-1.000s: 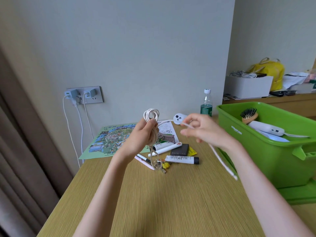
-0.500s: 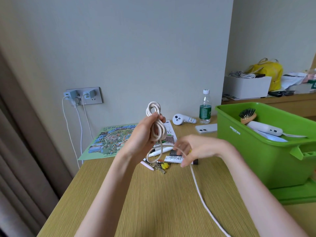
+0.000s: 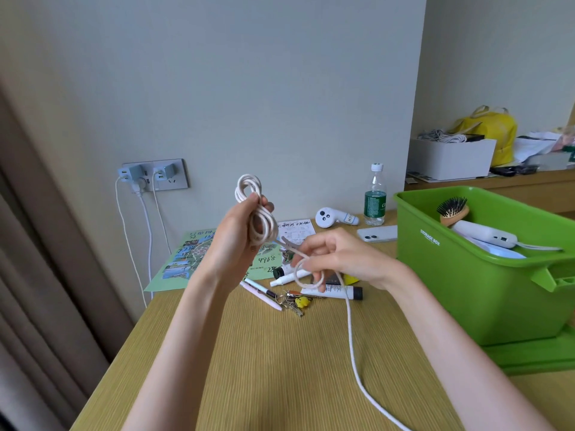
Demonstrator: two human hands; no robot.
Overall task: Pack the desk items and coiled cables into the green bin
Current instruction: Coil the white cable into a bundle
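My left hand (image 3: 236, 237) is raised above the desk and grips a bundle of coiled white cable (image 3: 256, 213). My right hand (image 3: 336, 259) pinches the same cable just to the right of the bundle, with a small loop hanging under the fingers. The loose tail (image 3: 353, 346) trails over the desk toward the near edge. The green bin (image 3: 460, 275) stands at the right and holds a hairbrush (image 3: 452, 209) and a white device (image 3: 485, 236). Below my hands lie a tube (image 3: 339, 292), pens (image 3: 264, 293), keys (image 3: 292, 303) and a white spray bottle (image 3: 284, 279).
A phone (image 3: 378, 234), a white controller (image 3: 334, 217) and a water bottle (image 3: 375, 195) stand near the wall. A green map sheet (image 3: 183, 259) lies at the left. Two chargers (image 3: 146, 175) sit in the wall socket with cables hanging down. The bin's lid (image 3: 535, 353) lies under it.
My right hand has dropped from up beside the bin to lower, close to the left hand, laying another turn of cable. The bundle in my left hand has grown thicker.
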